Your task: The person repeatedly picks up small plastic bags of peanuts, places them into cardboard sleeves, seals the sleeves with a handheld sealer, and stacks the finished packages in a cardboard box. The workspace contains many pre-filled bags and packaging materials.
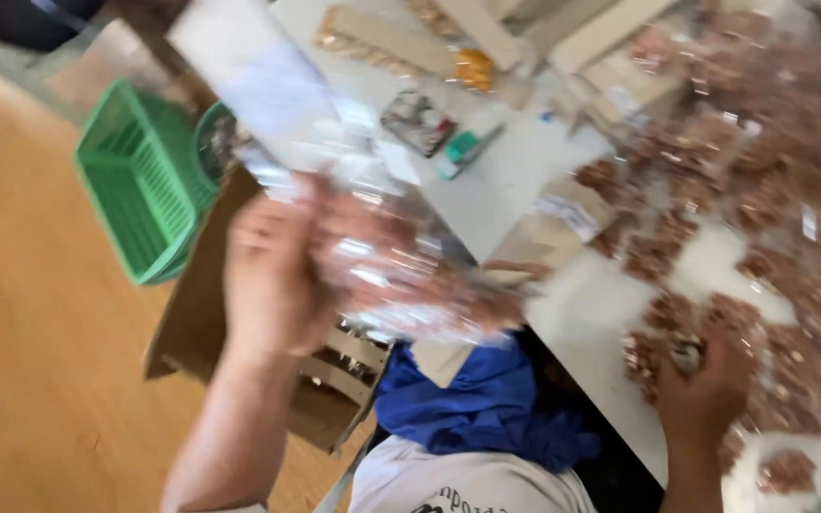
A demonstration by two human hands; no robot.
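Note:
The view is tilted and blurred. My left hand (pixel 273 275) is raised in front of me, gripping a clear plastic packet (pixel 401 275) with brownish pieces inside and a white card top (pixel 254 81). My right hand (pixel 705 385) rests on the white table (pixel 515 180), closed on one of several clear packets of brown pieces (pixel 772 209) piled there. A small dark and pale object (pixel 686 353) shows at its fingertips.
A green plastic basket (pixel 135 180) stands on the wooden floor (pixel 21 332) at left, beside an open cardboard box (pixel 325 380). Flat cardboard pieces (pixel 401 38) and a green and white tool (pixel 463 147) lie on the table's far part. Blue cloth (pixel 477 399) lies on my lap.

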